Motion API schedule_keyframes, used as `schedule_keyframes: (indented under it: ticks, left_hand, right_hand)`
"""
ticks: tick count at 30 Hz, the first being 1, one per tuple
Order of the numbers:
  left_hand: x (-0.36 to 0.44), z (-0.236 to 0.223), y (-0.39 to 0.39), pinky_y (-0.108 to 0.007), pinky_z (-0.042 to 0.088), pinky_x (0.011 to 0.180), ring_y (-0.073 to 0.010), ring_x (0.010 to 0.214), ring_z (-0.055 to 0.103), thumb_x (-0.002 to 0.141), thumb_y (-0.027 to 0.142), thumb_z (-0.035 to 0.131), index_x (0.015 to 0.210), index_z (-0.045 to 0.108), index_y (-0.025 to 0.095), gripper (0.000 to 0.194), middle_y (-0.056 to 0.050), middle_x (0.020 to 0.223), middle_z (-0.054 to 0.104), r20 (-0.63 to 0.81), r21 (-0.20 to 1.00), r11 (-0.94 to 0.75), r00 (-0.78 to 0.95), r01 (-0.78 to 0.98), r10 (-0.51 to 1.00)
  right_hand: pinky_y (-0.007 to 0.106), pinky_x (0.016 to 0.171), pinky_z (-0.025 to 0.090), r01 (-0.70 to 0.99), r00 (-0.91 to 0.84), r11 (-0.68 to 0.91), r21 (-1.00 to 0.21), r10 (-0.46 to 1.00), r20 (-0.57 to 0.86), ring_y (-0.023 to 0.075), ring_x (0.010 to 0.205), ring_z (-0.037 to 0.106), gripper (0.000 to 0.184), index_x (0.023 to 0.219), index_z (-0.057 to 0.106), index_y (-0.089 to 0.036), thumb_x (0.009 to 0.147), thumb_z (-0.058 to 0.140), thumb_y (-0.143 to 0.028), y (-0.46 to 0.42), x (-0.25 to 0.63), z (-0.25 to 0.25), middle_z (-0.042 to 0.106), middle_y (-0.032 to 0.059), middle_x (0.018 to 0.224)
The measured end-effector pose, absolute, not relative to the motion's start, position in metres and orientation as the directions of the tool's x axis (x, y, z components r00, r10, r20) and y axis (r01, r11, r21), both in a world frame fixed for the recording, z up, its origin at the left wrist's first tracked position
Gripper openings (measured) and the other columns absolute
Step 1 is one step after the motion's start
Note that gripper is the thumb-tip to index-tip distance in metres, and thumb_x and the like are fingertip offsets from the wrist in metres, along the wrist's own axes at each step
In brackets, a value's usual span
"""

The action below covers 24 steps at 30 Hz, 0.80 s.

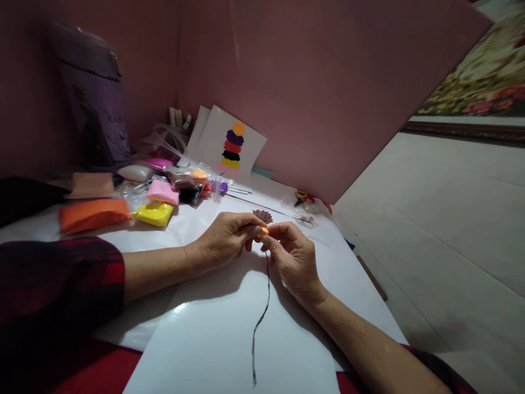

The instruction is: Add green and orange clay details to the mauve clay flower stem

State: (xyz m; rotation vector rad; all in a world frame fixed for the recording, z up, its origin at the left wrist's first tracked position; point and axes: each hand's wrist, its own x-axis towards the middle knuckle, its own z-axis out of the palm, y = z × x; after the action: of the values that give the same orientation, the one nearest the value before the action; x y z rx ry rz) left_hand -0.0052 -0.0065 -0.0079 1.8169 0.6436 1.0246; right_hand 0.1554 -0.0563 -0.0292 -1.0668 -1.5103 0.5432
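My left hand (223, 238) and my right hand (293, 257) meet over a white sheet (229, 339), fingertips pinched together on a small orange lump of clay (264, 231). A thin dark wire stem (262, 312) hangs from the pinch and trails down across the sheet toward me. Just behind my fingers a small brownish-purple fringed flower piece (263, 215) lies on the white surface.
Bags of coloured clay lie at the left: orange (93, 214), yellow (153, 213), pink (163, 192), with several more behind. A card with stacked coloured blobs (233, 145) leans on the pink wall. Small scissors (302, 196) in plastic sit at the right. Floor lies beyond the table's right edge.
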Motion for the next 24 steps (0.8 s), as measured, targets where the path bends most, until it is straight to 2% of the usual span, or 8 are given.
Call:
schedule_keyframes:
  ticks: [4,9,13,16,20,24]
  left_hand:
    - [-0.0048,-0.0090,-0.0055,-0.019,0.043,0.045,-0.0079,0.048,0.051,0.087,0.030,0.056,0.086,0.069,0.012,0.022,0.001,0.061,0.060,0.345,0.911,-0.412,0.528,0.011,0.776]
    - [-0.0041,-0.0089,-0.0070,-0.018,0.042,0.046,-0.0065,0.046,0.050,0.082,0.021,0.060,0.078,0.064,0.013,0.010,0.004,0.055,0.058,0.362,0.910,-0.414,0.530,-0.024,0.766]
    - [-0.0035,-0.0087,-0.0070,-0.019,0.042,0.047,-0.0068,0.047,0.050,0.083,0.020,0.060,0.080,0.063,0.013,0.008,0.004,0.057,0.057,0.370,0.910,-0.414,0.501,-0.025,0.783]
    - [-0.0026,-0.0089,-0.0059,-0.019,0.043,0.047,-0.0080,0.049,0.051,0.083,0.022,0.061,0.082,0.062,0.013,0.009,0.004,0.058,0.055,0.358,0.923,-0.381,0.499,-0.060,0.789]
    - [-0.0022,-0.0085,-0.0057,-0.019,0.045,0.047,-0.0081,0.052,0.052,0.081,0.021,0.061,0.081,0.060,0.012,0.009,0.004,0.061,0.055,0.371,0.922,-0.370,0.521,-0.111,0.769]
    - [-0.0029,-0.0084,-0.0060,-0.019,0.044,0.046,-0.0081,0.051,0.051,0.081,0.026,0.062,0.082,0.060,0.012,0.014,0.003,0.062,0.057,0.375,0.920,-0.376,0.528,-0.111,0.762]
  right_hand:
    - [0.030,0.063,0.053,0.324,0.066,0.511,-0.796,0.827,0.558,0.0149,0.072,0.063,0.004,0.088,0.066,-0.022,0.085,0.068,-0.020,-0.0568,0.1561,-0.0279,0.064,0.0008,0.082]
    - [0.029,0.061,0.052,0.317,0.043,0.569,-0.759,0.791,0.611,0.0158,0.075,0.061,0.014,0.082,0.068,-0.023,0.082,0.063,-0.010,-0.0560,0.1575,-0.0289,0.063,0.0016,0.085]
    - [0.029,0.063,0.052,0.350,0.065,0.499,-0.792,0.831,0.552,0.0172,0.079,0.063,0.010,0.090,0.067,-0.023,0.083,0.066,-0.016,-0.0563,0.1572,-0.0295,0.065,0.0028,0.088]
    - [0.028,0.060,0.052,0.379,0.078,0.445,-0.811,0.858,0.508,0.0185,0.082,0.064,0.017,0.099,0.065,-0.023,0.083,0.069,-0.023,-0.0564,0.1575,-0.0296,0.067,0.0039,0.092]
    - [0.026,0.058,0.050,0.402,0.055,0.424,-0.812,0.874,0.483,0.0164,0.076,0.063,0.010,0.091,0.067,-0.021,0.088,0.066,-0.031,-0.0563,0.1584,-0.0279,0.066,0.0034,0.088]
    - [0.024,0.054,0.049,0.372,0.042,0.440,-0.817,0.871,0.489,0.0148,0.071,0.062,0.012,0.088,0.068,-0.021,0.089,0.065,-0.033,-0.0571,0.1577,-0.0251,0.064,0.0028,0.084]
